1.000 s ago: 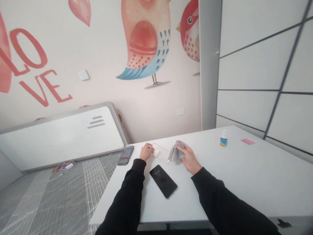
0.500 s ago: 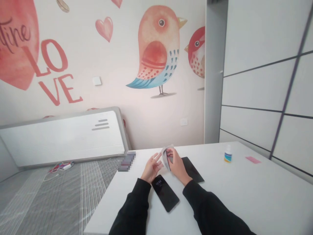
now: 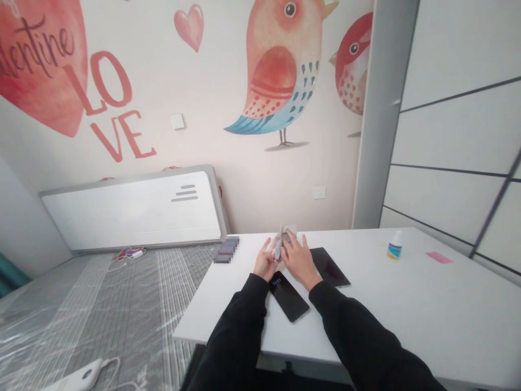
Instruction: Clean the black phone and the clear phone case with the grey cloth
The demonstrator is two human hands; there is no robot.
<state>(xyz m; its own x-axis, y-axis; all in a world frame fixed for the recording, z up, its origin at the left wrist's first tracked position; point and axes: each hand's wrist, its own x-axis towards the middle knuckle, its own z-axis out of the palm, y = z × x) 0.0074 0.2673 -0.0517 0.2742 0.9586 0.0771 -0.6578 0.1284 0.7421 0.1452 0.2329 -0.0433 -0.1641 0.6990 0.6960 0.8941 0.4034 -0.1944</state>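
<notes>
Above the white table, a thin grey cloth is bunched between my two hands. My left hand has its fingers closed on the cloth's left side. From the other side, my right hand grips the cloth, covering part of it. A black phone lies face up just below the hands, its screen showing a clock. Beside my right wrist rests a dark tablet, partly hidden behind that hand.
On the white table stand a small white bottle with a blue label and, farther right, a flat pink piece. A blurred-out item lies at the far left corner. Left is a grey striped bed.
My left hand's spread fingers have closed in on the cloth, and both hands now meet around it. The view has tilted down and shifted left.
</notes>
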